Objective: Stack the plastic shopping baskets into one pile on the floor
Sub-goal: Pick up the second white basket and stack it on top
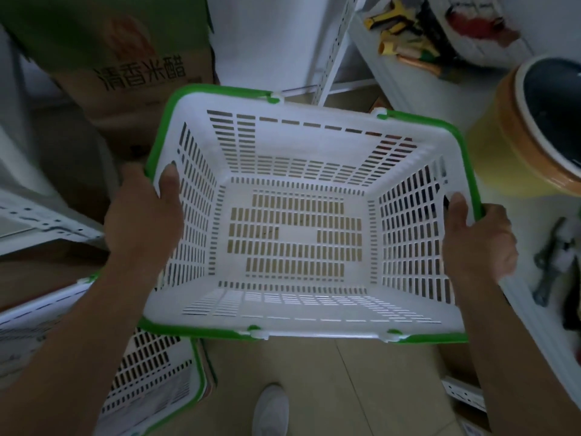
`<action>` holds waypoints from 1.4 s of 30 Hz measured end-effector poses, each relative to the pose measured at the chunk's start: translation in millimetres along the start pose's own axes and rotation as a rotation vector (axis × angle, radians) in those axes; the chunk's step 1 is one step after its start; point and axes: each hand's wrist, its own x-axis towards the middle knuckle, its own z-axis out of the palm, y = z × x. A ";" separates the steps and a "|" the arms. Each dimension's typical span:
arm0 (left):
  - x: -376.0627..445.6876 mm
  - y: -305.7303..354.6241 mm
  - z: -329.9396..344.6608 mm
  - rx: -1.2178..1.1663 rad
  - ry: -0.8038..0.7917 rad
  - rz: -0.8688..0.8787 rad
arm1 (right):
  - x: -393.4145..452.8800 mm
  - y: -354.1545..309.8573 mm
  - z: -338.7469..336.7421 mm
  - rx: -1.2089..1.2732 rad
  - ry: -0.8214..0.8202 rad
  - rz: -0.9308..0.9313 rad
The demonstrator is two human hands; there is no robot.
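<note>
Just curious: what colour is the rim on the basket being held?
Green, around a white slotted basket; the rim shows best in the head view.

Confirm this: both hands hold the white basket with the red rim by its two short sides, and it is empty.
One detail is off: the rim is green, not red. The head view shows the left hand and right hand holding the white basket by its two short sides, and it is empty.
</note>
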 end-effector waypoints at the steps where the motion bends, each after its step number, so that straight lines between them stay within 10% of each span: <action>1: -1.6 -2.3 -9.3 0.000 0.015 0.007 | -5.4 -6.3 -5.7 0.001 0.000 0.002; 23: -62.8 -183.5 -194.4 -0.058 0.166 -0.156 | -208.4 -94.1 -45.4 -0.002 -0.178 -0.221; 42: -97.0 -363.6 -247.4 -0.019 0.251 -0.470 | -360.0 -125.9 62.4 -0.009 -0.354 -0.368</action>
